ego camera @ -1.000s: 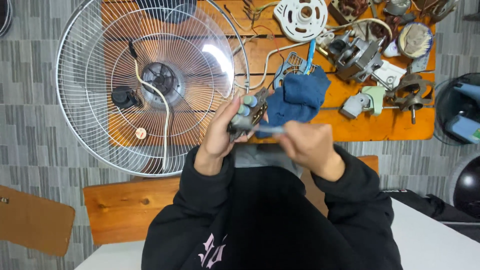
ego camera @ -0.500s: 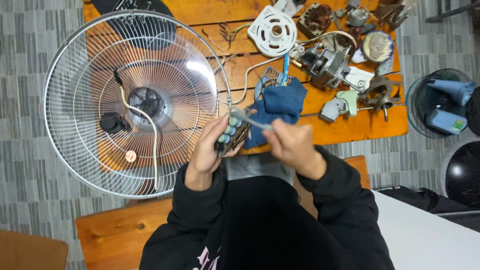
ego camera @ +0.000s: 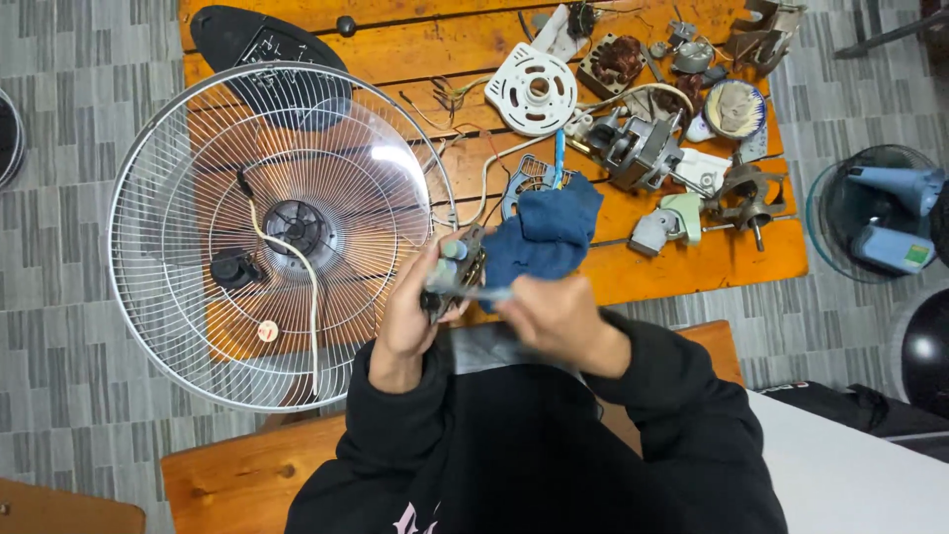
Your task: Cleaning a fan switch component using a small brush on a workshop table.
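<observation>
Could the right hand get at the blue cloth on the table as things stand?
Probably not at once: the right hand grips a thin tool against the switch block held by the left hand. The blue cloth lies uncovered just beyond.

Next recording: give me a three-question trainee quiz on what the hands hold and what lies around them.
1. True or false: the left hand holds a push-button switch block.
2. What does the right hand grip? A) scissors B) a thin tool C) a cup
3. What lies on the orange table just beyond the hands?

Key:
1. True
2. B
3. A blue cloth, beside the round wire fan guard.
</observation>
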